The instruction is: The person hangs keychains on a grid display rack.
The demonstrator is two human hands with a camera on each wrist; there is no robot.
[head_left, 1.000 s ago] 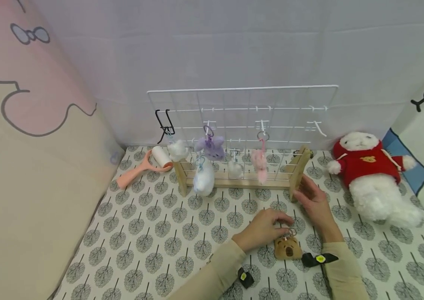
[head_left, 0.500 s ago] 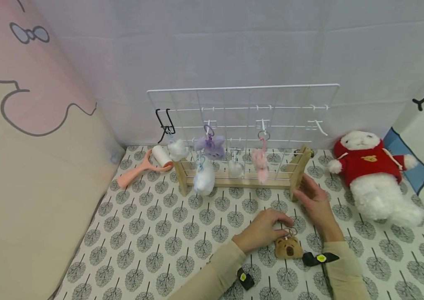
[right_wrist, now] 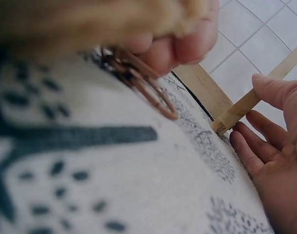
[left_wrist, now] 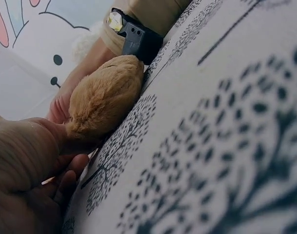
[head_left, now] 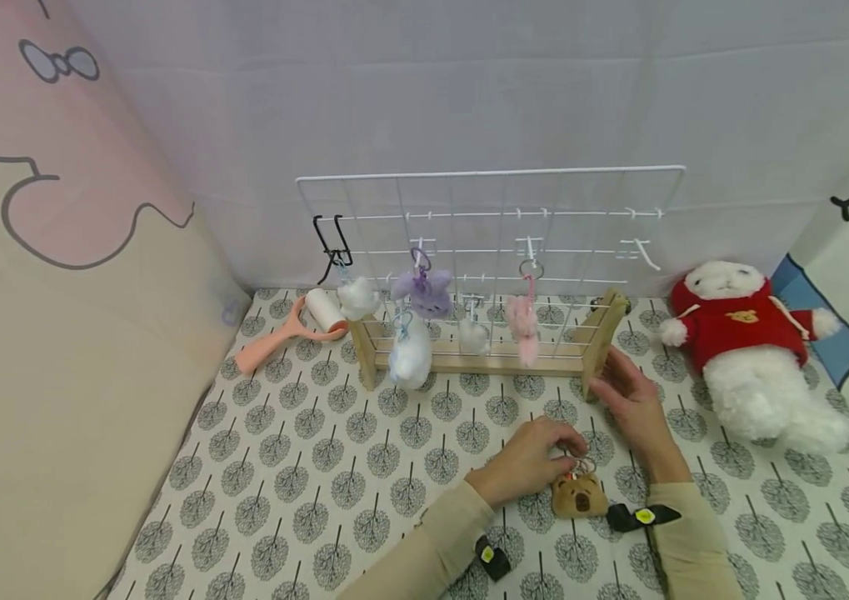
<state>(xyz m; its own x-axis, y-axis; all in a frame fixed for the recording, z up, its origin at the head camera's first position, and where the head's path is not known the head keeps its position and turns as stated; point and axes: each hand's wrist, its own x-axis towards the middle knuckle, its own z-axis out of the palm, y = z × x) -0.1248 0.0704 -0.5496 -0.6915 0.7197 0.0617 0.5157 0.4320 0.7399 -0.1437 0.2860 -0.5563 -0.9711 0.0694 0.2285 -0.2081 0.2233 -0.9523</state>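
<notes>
My left hand lies low over the patterned cloth, thumb and fingertips around the metal ring of a brown plush bear-face keychain. Seen from the left wrist, the keychain's furry body stands just past the thumb. The right wrist view shows the copper-coloured ring beside the left fingertips. My right hand holds the right wooden foot of a white wire grid rack. Its thumb presses one side of the wooden piece, with the fingers on the other.
Hanging from the rack are a purple plush, a pink plush and several white ones. A peach lint roller lies at its left. A white plush doll in a red hoodie lies at the right. Fabric walls surround the table.
Both hands keep their holds in place. The whole head view has shifted very slightly; the rack, plush toys and keychain otherwise stand as before.
</notes>
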